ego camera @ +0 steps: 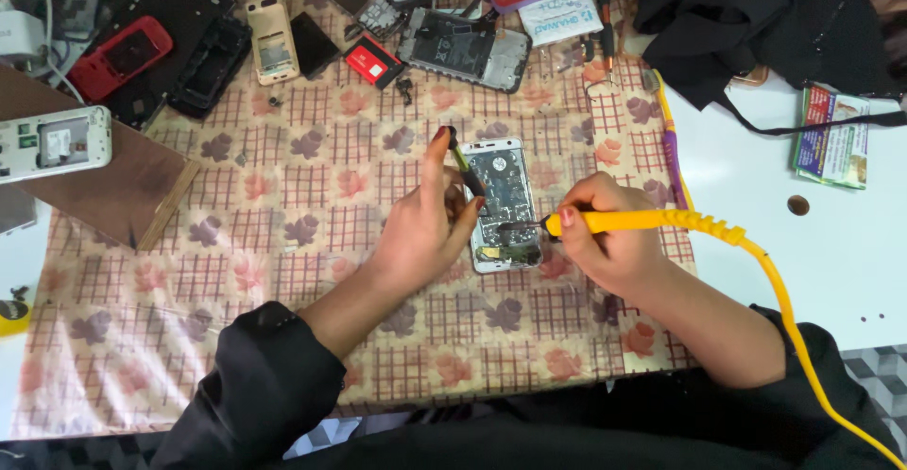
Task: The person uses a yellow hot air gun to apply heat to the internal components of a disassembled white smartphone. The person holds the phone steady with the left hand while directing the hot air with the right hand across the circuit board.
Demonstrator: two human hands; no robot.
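Left hand: forearm enters from lower left (dark sleeve pushed up), wrist bent, index finger extended upward, other fingers curled in a pinching grip. Right hand: forearm from lower right, fingers closed, knuckles up.

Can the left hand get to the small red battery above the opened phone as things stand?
Probably not at once: the left hand holds tweezers on the opened phone. The cloth up to the red battery looks clear.

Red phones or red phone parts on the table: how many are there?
2: a red keypad phone at upper left, and a small red battery at top centre. Others may be hidden.
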